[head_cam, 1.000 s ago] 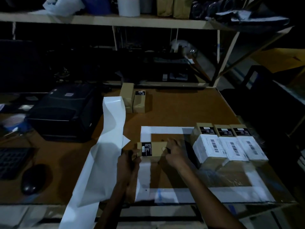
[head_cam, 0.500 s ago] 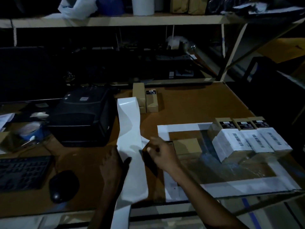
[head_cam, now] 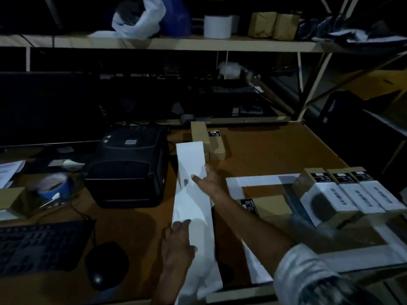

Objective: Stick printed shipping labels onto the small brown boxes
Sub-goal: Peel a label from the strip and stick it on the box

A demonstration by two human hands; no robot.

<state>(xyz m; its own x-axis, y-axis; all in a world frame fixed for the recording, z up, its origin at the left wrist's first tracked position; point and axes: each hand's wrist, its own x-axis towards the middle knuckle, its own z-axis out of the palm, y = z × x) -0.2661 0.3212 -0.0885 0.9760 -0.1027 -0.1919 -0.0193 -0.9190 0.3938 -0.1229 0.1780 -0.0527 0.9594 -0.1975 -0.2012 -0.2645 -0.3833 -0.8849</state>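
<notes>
Label-fetching looked underway: right hand (head_cam: 210,180) pinched the label strip (head_cam: 193,208) while left hand (head_cam: 178,243) lay flat, fingers straight, on it. Next move likely called for peeling one label for the unlabelled box (head_cam: 272,204).

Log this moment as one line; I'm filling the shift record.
step: fetching label | left hand: rests on label strip | right hand: on strip | unlabelled box: on table

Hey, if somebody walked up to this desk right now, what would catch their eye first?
Probably the long white label strip running down the middle of the desk, with the right hand on its upper part and the left hand lower down. Next, the three labelled boxes lined up at the right, and the black label printer left of the strip.
</notes>
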